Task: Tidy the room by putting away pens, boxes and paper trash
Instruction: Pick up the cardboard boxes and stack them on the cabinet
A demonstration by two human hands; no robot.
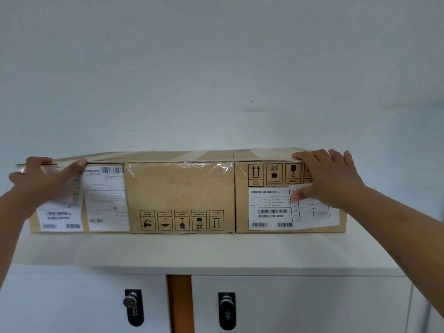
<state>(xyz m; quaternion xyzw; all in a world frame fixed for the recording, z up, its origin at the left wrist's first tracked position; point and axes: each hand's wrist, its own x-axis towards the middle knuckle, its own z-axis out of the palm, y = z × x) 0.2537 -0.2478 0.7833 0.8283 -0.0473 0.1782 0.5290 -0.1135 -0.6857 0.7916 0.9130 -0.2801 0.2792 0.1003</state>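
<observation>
Three brown cardboard boxes stand side by side in a row on top of a white cabinet point(192, 255). The left box point(101, 198) carries white shipping labels, the middle box point(180, 188) has upside-down handling symbols, and the right box point(271, 212) has handling symbols and barcode labels. My left hand point(45, 179) grips the upper left corner of the left box, fingers over its top edge. My right hand point(329, 179) rests on the upper right front of the right box, fingers on its top edge and thumb on a label.
A plain white wall rises directly behind the boxes. Below the cabinet top are white doors with two black combination locks point(134, 306) point(227, 310) and a brown vertical strip point(180, 304) between them. A band of cabinet top lies in front of the boxes.
</observation>
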